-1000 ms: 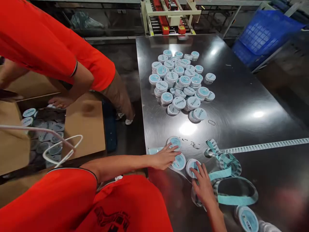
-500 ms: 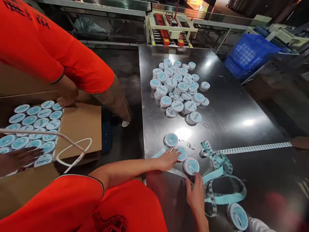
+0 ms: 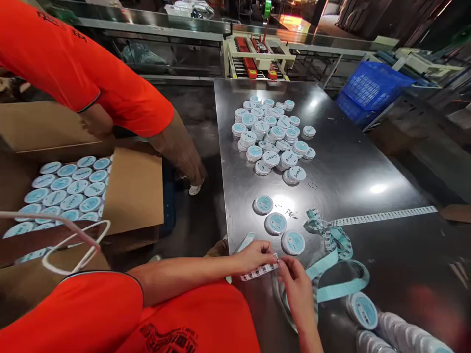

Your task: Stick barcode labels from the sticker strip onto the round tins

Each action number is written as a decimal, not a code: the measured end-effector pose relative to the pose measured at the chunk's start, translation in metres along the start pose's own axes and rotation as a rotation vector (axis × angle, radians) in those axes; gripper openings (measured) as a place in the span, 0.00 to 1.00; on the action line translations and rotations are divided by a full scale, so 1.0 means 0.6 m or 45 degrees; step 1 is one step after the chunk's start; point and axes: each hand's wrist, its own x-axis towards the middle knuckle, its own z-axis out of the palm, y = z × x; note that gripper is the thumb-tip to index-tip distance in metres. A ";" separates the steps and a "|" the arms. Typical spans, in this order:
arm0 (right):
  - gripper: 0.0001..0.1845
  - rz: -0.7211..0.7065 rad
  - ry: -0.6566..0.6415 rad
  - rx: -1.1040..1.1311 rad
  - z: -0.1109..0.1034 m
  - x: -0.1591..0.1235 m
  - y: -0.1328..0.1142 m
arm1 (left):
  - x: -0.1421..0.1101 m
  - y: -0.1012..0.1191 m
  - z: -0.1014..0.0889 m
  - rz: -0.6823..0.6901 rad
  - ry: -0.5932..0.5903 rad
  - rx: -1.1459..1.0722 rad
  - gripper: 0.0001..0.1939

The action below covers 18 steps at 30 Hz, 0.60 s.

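My left hand (image 3: 253, 257) pinches a strip of printed labels (image 3: 259, 271) at the near left edge of the metal table. The fingertips of my right hand (image 3: 295, 279) close on the strip's right end; whether a single label is coming off there I cannot tell. Just beyond my hands three round, flat tins with blue-and-white lids stand in a slanting row: a far one (image 3: 263, 204), a middle one (image 3: 275, 223) and a near one (image 3: 293, 242). To the right, the loose label tape (image 3: 344, 290) lies in tangled loops with pale blue backing.
Many similar tins (image 3: 270, 132) are heaped farther up the table (image 3: 353, 166). Side-lying stacks (image 3: 405, 333) fill the near right corner. On the left, a co-worker's arm (image 3: 180, 147) hangs beside an open carton (image 3: 138, 191) of tins. A blue crate (image 3: 371, 88) stands beyond.
Both hands have left the tins and come together nearer my body, taking hold of the label strip. The three tins stay in a row. The co-worker's hand has withdrawn from the carton's tins.
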 end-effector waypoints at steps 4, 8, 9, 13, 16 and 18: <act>0.21 0.136 -0.117 0.113 0.003 0.000 -0.006 | -0.022 -0.005 0.010 0.005 0.026 -0.055 0.12; 0.22 0.214 -0.195 0.196 0.010 -0.003 0.014 | -0.031 -0.008 0.006 -0.008 0.016 -0.066 0.11; 0.21 0.202 -0.203 0.177 0.011 -0.003 0.016 | -0.031 -0.010 0.005 -0.030 0.007 -0.062 0.11; 0.20 0.196 -0.121 0.100 0.015 -0.001 0.016 | -0.020 -0.024 0.004 -0.162 -0.023 -0.046 0.15; 0.19 0.252 -0.076 0.067 0.019 0.001 0.018 | -0.005 -0.033 0.008 -0.197 -0.005 -0.014 0.14; 0.20 0.283 -0.067 0.026 0.022 0.002 0.021 | 0.003 -0.035 0.012 -0.202 0.019 0.036 0.10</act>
